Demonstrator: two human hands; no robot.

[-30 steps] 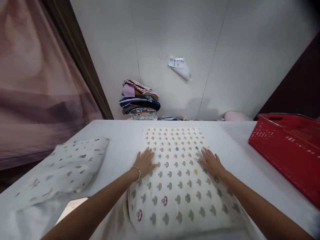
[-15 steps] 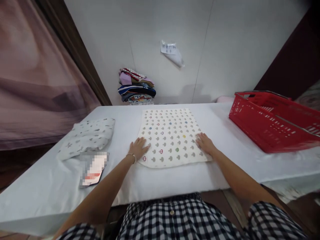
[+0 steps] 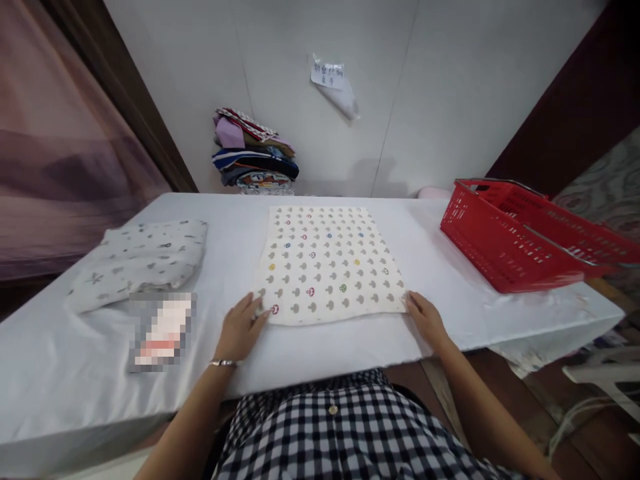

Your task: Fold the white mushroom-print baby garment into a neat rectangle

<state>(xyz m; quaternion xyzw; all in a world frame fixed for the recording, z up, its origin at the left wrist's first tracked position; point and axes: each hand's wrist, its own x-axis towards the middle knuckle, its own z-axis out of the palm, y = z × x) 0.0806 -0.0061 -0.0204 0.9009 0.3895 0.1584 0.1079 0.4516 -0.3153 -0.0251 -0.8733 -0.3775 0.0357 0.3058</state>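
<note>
A cream cloth (image 3: 333, 263) printed with small grey and coloured mushrooms lies flat on the white-covered table (image 3: 320, 350). At its near left corner is my left hand (image 3: 241, 327), thumb and fingers apart, the fingertips touching the cloth edge. My right hand (image 3: 424, 319) is at the near right corner, its fingers drawn together on the edge of the cloth. To the left, a second white cloth (image 3: 150, 253) with a sparse dark print lies folded and slightly rumpled. Just in front of it is a flat, pixelated item (image 3: 163, 333).
A red plastic basket (image 3: 515, 243) stands at the right end of the table. Folded clothes (image 3: 255, 150) are stacked behind the table's back edge. A paper note (image 3: 329, 75) hangs on the wall. A pink curtain (image 3: 65, 147) hangs on the left, and a white chair (image 3: 605, 373) is at lower right.
Both hands have slid off the cloth's sides toward its near corners. My right hand's fingers have closed at the corner. The camera view has shifted, moving the scene left and up.
</note>
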